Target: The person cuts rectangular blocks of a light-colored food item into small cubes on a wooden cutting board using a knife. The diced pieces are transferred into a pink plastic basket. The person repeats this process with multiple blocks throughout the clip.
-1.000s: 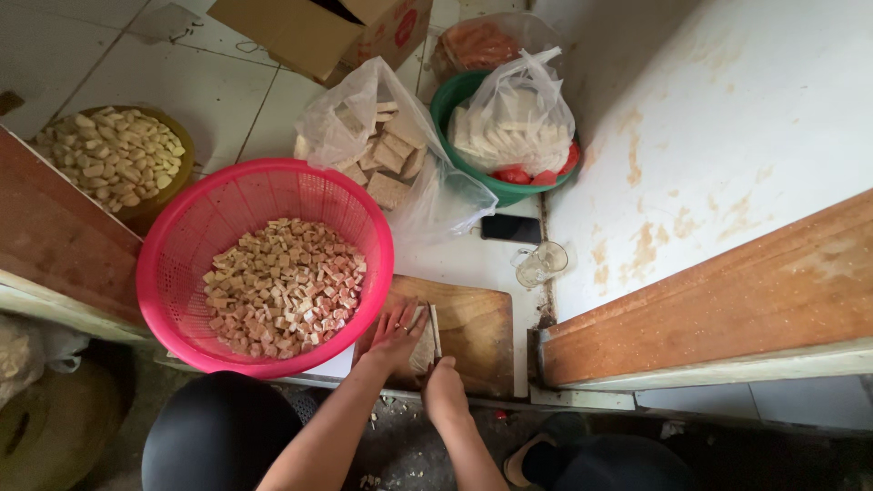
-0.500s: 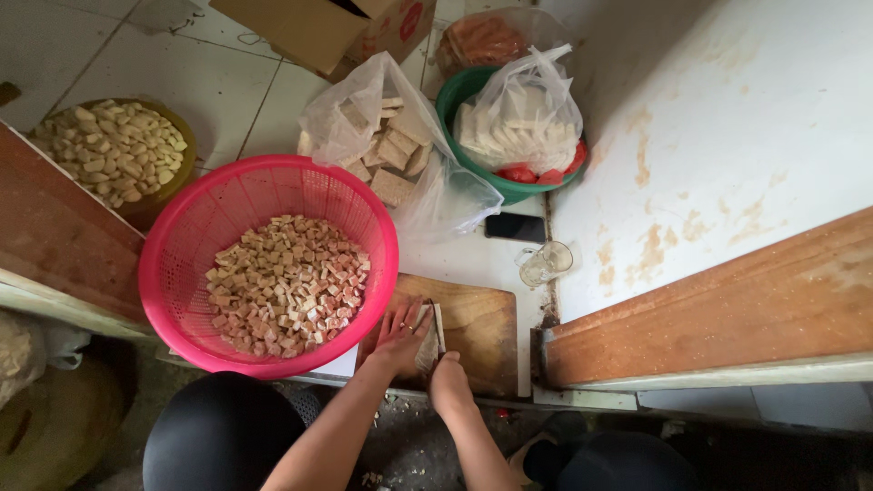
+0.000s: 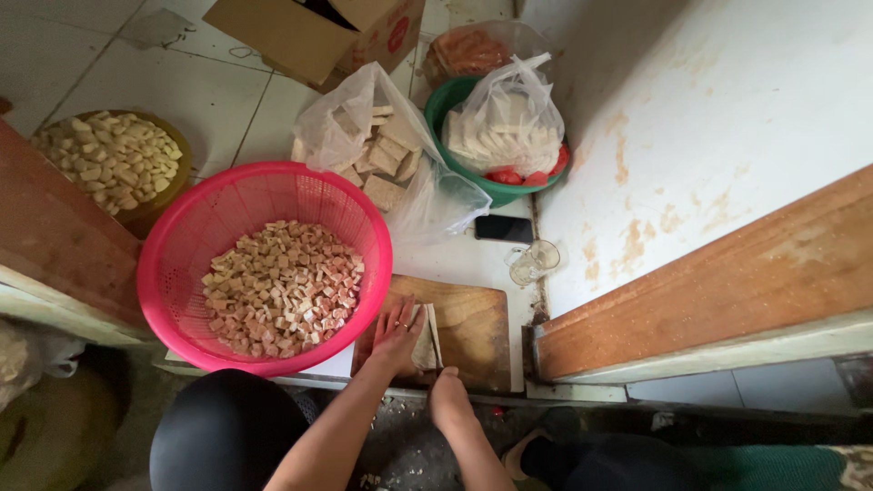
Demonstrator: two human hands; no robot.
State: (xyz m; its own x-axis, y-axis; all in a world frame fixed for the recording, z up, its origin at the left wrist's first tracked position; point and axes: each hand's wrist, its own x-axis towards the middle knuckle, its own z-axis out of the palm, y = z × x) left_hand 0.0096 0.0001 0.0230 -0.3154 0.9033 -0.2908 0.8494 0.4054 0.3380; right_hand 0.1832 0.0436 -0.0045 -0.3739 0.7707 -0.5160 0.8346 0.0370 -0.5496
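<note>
1. Left hand (image 3: 396,332): I see it laid palm-down, fingers spread, pressing a pale block (image 3: 424,325) on the wooden cutting board (image 3: 473,327). The grip is released and flat, not clenched around the block.
2. Right hand (image 3: 450,400): it sits at the near edge of the board, just beside the block. It looks closed, but I cannot tell from this view whether it holds anything; a thin blade-like edge stands along the block's right side.
3. The block lies on the left half of the board, just to the right of the pink basket (image 3: 195,236).
4. Count: one cutting board, one pink basket, one green basin (image 3: 447,100), one yellow bowl (image 3: 173,150), one cardboard box (image 3: 300,36), two clear plastic bags with pale pieces, one dark phone (image 3: 503,228), one small clear glass (image 3: 532,264).
5. Containers:
   - Pink basket: a heap of small pale cubes (image 3: 282,286), too many to count.
   - Yellow bowl: pale chunks, filled to the rim.
   - Open plastic bag (image 3: 336,127) on the floor: larger pale slabs, loosely stacked.
   - Green basin: a knotted bag (image 3: 509,118) of pale slabs, with red pieces beneath it at the rim.
   - A further clear container (image 3: 468,50) behind the basin holds orange-red matter; I cannot tell what kind.
6. Phone and glass lie on the floor between basin and board, near each other but apart.
</note>
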